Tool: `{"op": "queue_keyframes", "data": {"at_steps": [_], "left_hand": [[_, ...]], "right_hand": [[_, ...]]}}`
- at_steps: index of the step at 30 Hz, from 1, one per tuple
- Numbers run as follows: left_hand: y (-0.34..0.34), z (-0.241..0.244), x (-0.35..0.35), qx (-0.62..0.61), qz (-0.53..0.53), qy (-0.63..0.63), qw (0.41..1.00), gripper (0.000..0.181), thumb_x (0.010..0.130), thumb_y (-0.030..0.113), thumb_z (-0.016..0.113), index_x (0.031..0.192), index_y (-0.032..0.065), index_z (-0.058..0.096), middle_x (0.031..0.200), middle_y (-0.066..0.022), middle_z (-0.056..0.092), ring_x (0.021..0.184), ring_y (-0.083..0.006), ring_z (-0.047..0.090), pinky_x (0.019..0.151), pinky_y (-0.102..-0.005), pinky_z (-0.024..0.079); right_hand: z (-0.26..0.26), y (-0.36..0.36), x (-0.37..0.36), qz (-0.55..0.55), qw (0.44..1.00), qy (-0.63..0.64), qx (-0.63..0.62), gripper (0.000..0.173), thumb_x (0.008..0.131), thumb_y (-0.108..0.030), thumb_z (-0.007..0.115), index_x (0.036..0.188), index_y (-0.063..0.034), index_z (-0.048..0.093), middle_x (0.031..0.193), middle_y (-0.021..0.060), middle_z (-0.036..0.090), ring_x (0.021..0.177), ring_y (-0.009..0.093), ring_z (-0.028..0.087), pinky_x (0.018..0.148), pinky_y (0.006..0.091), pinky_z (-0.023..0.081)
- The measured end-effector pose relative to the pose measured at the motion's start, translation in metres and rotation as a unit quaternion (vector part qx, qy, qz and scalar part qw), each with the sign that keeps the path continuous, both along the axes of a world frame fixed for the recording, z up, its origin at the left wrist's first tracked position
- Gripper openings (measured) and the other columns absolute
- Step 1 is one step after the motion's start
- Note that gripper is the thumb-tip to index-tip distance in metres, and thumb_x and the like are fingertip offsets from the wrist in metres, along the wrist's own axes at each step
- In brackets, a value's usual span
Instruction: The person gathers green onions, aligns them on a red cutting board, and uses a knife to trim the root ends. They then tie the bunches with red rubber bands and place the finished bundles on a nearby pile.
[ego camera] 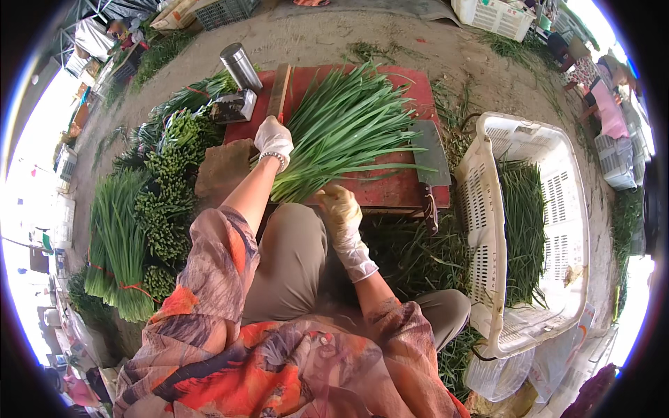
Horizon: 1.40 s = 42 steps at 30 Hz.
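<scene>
A loose heap of long green Chinese chives [350, 125] lies across a red board [389, 196], its pale ends toward me. My left hand [274, 140], in a thin white glove, is at the heap's left edge beside a wooden bar [279, 91]; a bit of red shows at its fingers, but its grip is hidden. Near the board's front edge, my gloved right hand [339, 204] is curled below the stem ends; whether it holds anything is unclear. A cleaver [431, 157] rests at the board's right side, handle toward me. At the back left stand a steel cylinder [241, 68] and a small box [234, 107].
On the right, a white plastic crate [473, 209] holds dark green leaves [522, 230]. Tied chive bundles [123, 235] and budded stems [167, 209] are piled at left, near a brown block [225, 164]. Cut leaves litter the floor. Other people [606, 89] are at the far right.
</scene>
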<state>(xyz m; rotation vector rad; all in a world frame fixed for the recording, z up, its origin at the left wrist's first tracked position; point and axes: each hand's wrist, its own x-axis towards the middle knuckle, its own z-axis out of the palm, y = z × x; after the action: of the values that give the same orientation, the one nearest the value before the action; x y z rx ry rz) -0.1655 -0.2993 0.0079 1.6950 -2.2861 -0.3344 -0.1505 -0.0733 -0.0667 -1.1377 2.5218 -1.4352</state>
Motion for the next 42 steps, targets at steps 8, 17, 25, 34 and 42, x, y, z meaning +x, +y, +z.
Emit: {"op": "queue_keyframes", "data": {"at_steps": [8, 17, 25, 34, 42], "left_hand": [[0.001, 0.000, 0.005, 0.001, 0.004, 0.003, 1.000, 0.020, 0.087, 0.015, 0.056, 0.096, 0.0036, 0.069, 0.099, -0.0191, 0.069, 0.097, -0.0331, 0.066, 0.082, -0.0420, 0.053], [-0.001, -0.001, 0.002, 0.019, -0.004, 0.005, 1.000, 0.021, 0.089, 0.016, 0.054, 0.098, 0.0041, 0.068, 0.099, -0.0184, 0.069, 0.097, -0.0337, 0.066, 0.081, -0.0419, 0.053], [0.005, 0.000, 0.006, 0.008, 0.003, 0.006, 1.000, 0.019, 0.088, 0.014, 0.055, 0.098, 0.0043, 0.069, 0.098, -0.0189, 0.069, 0.096, -0.0347, 0.066, 0.080, -0.0423, 0.053], [0.002, 0.009, -0.003, 0.053, -0.010, -0.023, 0.998, 0.020, 0.086, 0.016, 0.058, 0.098, 0.0044, 0.070, 0.102, -0.0185, 0.069, 0.100, -0.0323, 0.066, 0.081, -0.0416, 0.053], [-0.001, -0.002, 0.006, 0.068, 0.010, 0.055, 0.996, 0.019, 0.083, 0.016, 0.060, 0.095, 0.0044, 0.068, 0.094, -0.0205, 0.068, 0.091, -0.0361, 0.066, 0.075, -0.0426, 0.053]], "right_hand": [[0.019, 0.001, -0.013, -0.028, 0.981, 0.184, -0.045, 0.064, 0.071, -0.017, 0.076, 0.131, -0.0174, 0.052, 0.088, 0.0070, 0.061, 0.085, 0.028, 0.059, 0.079, 0.0433, 0.046], [0.035, 0.003, -0.112, 0.106, 0.849, 0.422, 0.301, 0.012, 0.081, -0.026, 0.059, 0.084, -0.0205, 0.069, 0.089, -0.0004, 0.064, 0.097, 0.022, 0.057, 0.096, 0.0448, 0.038], [0.100, 0.012, -0.202, -0.064, 0.981, -0.075, 0.169, 0.017, 0.090, -0.015, 0.054, 0.095, -0.0024, 0.064, 0.098, 0.0125, 0.067, 0.090, 0.025, 0.066, 0.076, 0.0356, 0.054], [0.052, -0.045, -0.038, 0.244, 0.934, 0.257, 0.038, 0.091, 0.070, -0.038, 0.076, 0.144, -0.0048, 0.034, 0.153, 0.0148, 0.028, 0.141, 0.030, 0.027, 0.115, 0.0418, 0.024], [0.016, -0.082, -0.062, 0.320, 0.917, 0.238, 0.019, 0.095, 0.071, -0.043, 0.075, 0.145, -0.0044, 0.030, 0.152, 0.0171, 0.028, 0.142, 0.034, 0.024, 0.116, 0.0427, 0.020]]}}
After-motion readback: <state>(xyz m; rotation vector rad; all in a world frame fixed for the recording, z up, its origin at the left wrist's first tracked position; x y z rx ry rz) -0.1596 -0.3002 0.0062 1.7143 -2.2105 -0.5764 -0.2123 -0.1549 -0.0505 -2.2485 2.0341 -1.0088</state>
